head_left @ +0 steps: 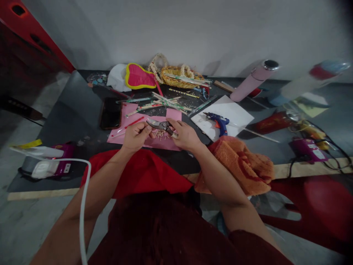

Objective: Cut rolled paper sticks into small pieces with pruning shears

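Note:
My right hand (184, 134) is wrapped around the handles of pruning shears (157, 124), whose blades point left. Close to the blade tips, my left hand (137, 136) is closed in a pinch; what its fingers hold is too small to make out. Beneath the shears, small pale cut pieces (161, 133) lie in a pile on pink paper (174, 143). A red stick (134, 122) rests on the paper beside my left hand. Beyond the hands, several paper-wrapped sticks (168, 102) lie crossed in a loose heap.
A phone (111, 113) lies at left. Behind are a pink fan-shaped piece (140, 76) and a yellow basket (173, 81). To the right are a blue glue gun (218, 122) on white paper, a pink flask (252, 81), an orange towel (242, 162) and a purple power strip (309, 150).

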`<state>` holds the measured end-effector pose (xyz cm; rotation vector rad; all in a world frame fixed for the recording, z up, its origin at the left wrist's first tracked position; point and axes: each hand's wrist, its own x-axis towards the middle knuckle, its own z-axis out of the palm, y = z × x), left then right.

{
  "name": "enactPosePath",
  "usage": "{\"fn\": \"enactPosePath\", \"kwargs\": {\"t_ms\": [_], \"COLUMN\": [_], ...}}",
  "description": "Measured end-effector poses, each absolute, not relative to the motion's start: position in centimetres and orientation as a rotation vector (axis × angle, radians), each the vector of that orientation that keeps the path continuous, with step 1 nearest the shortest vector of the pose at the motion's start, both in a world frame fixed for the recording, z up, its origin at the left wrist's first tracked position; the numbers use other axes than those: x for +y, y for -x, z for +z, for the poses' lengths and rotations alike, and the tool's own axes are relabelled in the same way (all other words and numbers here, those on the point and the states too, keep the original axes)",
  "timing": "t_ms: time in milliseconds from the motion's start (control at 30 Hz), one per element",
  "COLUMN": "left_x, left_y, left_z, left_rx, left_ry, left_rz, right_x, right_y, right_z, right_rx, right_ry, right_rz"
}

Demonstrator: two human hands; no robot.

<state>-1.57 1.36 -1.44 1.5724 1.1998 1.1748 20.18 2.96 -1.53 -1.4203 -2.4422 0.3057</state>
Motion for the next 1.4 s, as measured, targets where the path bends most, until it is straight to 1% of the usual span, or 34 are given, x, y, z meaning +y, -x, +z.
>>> {"fn": "enactPosePath", "kwargs": {"t_ms": [300,500,633,733,867,1133,1267,1400], "left_x": [1.5,1.3,1.4,1.6,1.5,1.0,1.1,1.2], "left_y": [1.5,1.3,1.5,1.7,1.9,2.6,2.6,1.8], "left_z": [-1.6,-0.9,-1.2,-1.3,-0.7,0.4,0.2,-0.4], "left_rx": [1.2,1.269,1.207,1.082,0.989,0.823,0.785,0.907], "left_ry": [-1.553,-1.676,-1.599,-1.384,-1.154,-0.962,-0.939,-0.996], "left_rz": [1.221,1.214,1.139,1.054,0.915,0.714,0.715,0.858], "right_x": [2.3,2.7,3.2,3.5,3.7,3.7,3.5,3.3], "right_y": [-19.3,-19.7,-20.2,-20.6,-20.9,-21.0,-21.0,-20.8], "right_z": [-1.0,-1.5,-1.8,-1.9,-2.0,-1.7,-1.4,-1.4], "right_rx": [-2.455,-2.412,-2.442,-2.467,-2.483,-2.494,-2.508,-2.489], "right_ry": [1.592,1.505,1.442,1.398,1.32,1.175,1.18,1.34], "right_rz": [0.25,0.241,0.236,0.27,0.331,0.381,0.38,0.325]}}
